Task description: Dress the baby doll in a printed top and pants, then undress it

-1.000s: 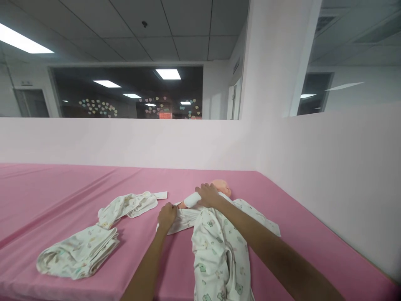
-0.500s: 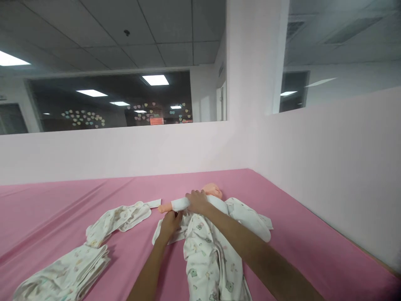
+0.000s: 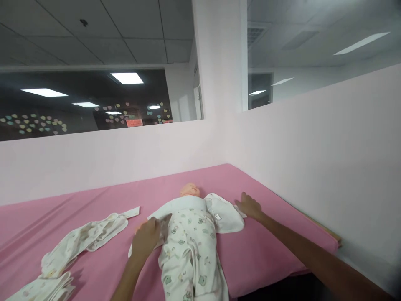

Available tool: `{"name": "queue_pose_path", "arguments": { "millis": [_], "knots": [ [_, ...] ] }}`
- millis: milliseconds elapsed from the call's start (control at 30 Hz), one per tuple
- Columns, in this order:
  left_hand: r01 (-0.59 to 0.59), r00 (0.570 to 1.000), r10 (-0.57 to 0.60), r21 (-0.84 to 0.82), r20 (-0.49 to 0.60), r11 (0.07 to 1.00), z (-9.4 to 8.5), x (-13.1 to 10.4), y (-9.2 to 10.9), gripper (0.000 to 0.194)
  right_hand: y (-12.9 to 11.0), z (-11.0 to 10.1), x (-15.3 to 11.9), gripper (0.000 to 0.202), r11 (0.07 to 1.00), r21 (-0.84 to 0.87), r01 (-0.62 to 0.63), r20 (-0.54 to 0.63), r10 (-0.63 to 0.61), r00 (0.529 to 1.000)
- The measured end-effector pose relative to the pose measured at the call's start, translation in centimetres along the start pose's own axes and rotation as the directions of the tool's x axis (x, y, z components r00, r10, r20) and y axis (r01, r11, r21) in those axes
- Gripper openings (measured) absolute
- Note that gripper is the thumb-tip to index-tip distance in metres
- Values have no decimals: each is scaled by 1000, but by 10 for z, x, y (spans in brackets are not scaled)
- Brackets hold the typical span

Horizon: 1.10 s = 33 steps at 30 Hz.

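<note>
A baby doll (image 3: 190,190) lies face up on the pink-covered bed, its head toward the wall. White cloth printed with small animals, a baby garment (image 3: 189,234), covers its body and legs, with a plain pale band across the chest. At the doll's side on my left, my left hand (image 3: 145,236) is closed on a fold of the garment, hiding most of the doll's arm there. My right hand (image 3: 249,205) is over on the other side, thumb and fingers apart, at the narrow end of the spread white flap (image 3: 226,215).
More white printed cloth (image 3: 81,240) lies loosely folded on the pink sheet (image 3: 103,200) to the left. Low white walls (image 3: 175,146) with windows above border the bed at the back and right. The bed's edge shows at lower right.
My right hand has left the doll's chest and moved right to the flap's end. My left hand stays at the garment's left side. The view has turned right.
</note>
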<state>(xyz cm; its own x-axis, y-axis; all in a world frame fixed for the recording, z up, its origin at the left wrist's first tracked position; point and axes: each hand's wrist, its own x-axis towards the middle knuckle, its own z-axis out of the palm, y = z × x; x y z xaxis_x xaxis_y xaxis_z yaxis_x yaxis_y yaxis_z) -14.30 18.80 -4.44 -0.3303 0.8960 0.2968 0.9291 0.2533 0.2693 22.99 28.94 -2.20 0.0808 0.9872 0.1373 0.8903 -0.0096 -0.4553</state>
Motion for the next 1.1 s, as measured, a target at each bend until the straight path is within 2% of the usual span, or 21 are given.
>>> {"name": "queue_pose_path", "arguments": {
  "millis": [67, 100, 133, 200, 233, 300, 400, 467, 567, 633, 733, 833, 900, 1000, 1100],
  "knots": [
    [-83, 996, 82, -64, -23, 994, -16, 1, 32, 34, 32, 3, 0, 31, 995, 78, -62, 40, 59, 997],
    [-180, 983, 176, -124, -42, 976, -22, 2, 52, 33, 40, 8, 0, 29, 990, 121, -74, 54, 68, 996],
    [-306, 952, 304, -176, -37, 936, -25, 5, 74, 33, 43, 15, -1, 29, 983, 164, -78, 61, 69, 996],
    [-509, 853, 521, -163, 40, 845, -24, 11, 113, 37, 39, 29, -1, 31, 967, 240, -79, 52, 69, 996],
    [-549, 823, 563, -149, 73, 822, -20, 14, 128, 36, 34, 34, -1, 32, 959, 272, -75, 40, 67, 997],
    [-578, 799, 587, -99, 132, 810, -8, 21, 147, 33, 27, 40, 1, 28, 945, 322, -59, 14, 58, 998],
    [-574, 803, 569, -27, 178, 818, 6, 28, 151, 28, 34, 27, 10, 19, 933, 354, -65, -37, 83, 996],
    [-570, 808, 559, 7, 188, 822, 10, 29, 146, 30, 53, 10, 18, 21, 930, 343, -134, -97, 177, 979],
    [-563, 814, 546, 35, 195, 826, 11, 28, 139, 32, 80, -11, 28, 30, 902, 301, -309, -187, 374, 909],
    [-558, 818, 539, 46, 201, 829, 10, 27, 138, 33, 87, -14, 30, 32, 895, 264, -361, -223, 420, 879],
    [-558, 818, 535, 63, 214, 828, 9, 27, 140, 35, 72, -1, 21, 35, 935, 193, -298, -290, 344, 893],
    [-572, 806, 538, 90, 247, 816, 11, 27, 150, 37, 39, 22, 2, 37, 980, 121, -155, -343, 188, 920],
    [-590, 791, 546, 107, 277, 800, 14, 28, 161, 38, 16, 39, -11, 44, 995, 92, -46, -330, 74, 941],
    [-661, 725, 604, 91, 330, 745, 23, 27, 184, 40, -8, 59, -25, 51, 996, 89, 31, -279, -5, 960],
    [-734, 636, 667, 38, 387, 678, 35, 27, 206, 43, -13, 70, -30, 33, 992, 115, 50, -257, -19, 966]
  ]
}}
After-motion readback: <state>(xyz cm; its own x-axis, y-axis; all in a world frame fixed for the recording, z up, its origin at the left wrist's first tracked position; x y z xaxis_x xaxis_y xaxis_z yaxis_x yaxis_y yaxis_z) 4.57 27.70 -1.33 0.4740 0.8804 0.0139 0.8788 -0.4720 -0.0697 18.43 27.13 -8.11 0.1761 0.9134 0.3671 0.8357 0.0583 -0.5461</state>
